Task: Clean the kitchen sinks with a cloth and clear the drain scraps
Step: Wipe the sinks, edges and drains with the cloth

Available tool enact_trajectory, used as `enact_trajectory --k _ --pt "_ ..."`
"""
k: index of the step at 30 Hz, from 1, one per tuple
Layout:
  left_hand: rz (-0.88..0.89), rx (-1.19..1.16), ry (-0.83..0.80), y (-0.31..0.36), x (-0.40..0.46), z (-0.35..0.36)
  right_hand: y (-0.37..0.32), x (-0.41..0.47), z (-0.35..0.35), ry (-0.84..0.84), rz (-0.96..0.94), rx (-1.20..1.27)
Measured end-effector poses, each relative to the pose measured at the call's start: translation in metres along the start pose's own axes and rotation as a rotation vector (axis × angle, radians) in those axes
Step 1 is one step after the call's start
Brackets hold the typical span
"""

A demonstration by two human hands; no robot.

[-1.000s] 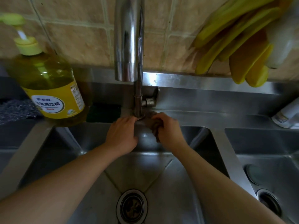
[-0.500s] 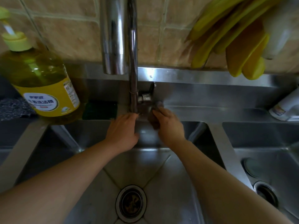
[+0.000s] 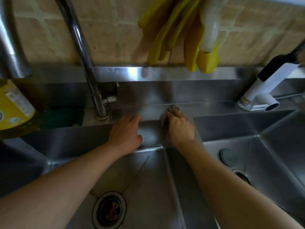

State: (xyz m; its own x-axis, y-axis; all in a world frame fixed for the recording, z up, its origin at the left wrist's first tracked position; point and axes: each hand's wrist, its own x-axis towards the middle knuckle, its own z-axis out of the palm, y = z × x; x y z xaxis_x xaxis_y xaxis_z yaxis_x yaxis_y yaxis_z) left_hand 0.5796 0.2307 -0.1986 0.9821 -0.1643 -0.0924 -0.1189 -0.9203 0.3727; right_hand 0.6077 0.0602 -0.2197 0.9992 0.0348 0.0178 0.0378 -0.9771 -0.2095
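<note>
The steel sink [image 3: 148,187] with its left basin is being seen from further right than a second ago; the right basin [image 3: 272,146] is now taking up much more of the view, and the yellow soap bottle [image 3: 14,111] is being cut off at the left edge. The tap [image 3: 85,66] is now standing left of both hands, whereas it was directly above them before. Yellow rubber gloves [image 3: 178,33] are hanging on the tiled wall above the back ledge [image 3: 198,106]; a white fitting [image 3: 262,91] is resting at the ledge's right end, and a dark green sponge [image 3: 62,117] is lying between bottle and tap. The left basin's drain [image 3: 109,210] is being shown with dark scraps in it. The right hand [image 3: 179,128] has been moved rightward, away from the tap base, to the corner where the ledge meets the divider between the basins; its fingers are being kept curled tightly round the grey cloth [image 3: 171,107], which is being pressed on the ledge. The left hand [image 3: 126,134] has been shifted the same way; its fingers are lying relaxed over the basin's back rim, with nothing held.
</note>
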Motion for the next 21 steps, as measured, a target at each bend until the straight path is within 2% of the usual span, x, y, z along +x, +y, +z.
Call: enact_trajectory --k 3,5,9,16,21 --pt "0.019 -0.001 -0.007 0.015 0.007 0.005 0.017 0.000 -0.014 0.009 0.128 0.040" --pt "0.034 0.005 -0.008 0.023 0.010 0.009 0.023 0.010 -0.023 -0.056 0.187 0.074" --pt "0.037 0.008 -0.016 0.034 0.012 0.016 0.025 0.027 -0.025 -0.189 0.175 0.036" --pt "0.009 0.008 -0.029 0.053 -0.006 0.015 0.032 -0.016 -0.013 -0.163 0.170 0.043" --pt "0.040 -0.011 -0.098 0.069 -0.035 0.020 0.035 -0.068 -0.015 -0.160 0.209 0.020"
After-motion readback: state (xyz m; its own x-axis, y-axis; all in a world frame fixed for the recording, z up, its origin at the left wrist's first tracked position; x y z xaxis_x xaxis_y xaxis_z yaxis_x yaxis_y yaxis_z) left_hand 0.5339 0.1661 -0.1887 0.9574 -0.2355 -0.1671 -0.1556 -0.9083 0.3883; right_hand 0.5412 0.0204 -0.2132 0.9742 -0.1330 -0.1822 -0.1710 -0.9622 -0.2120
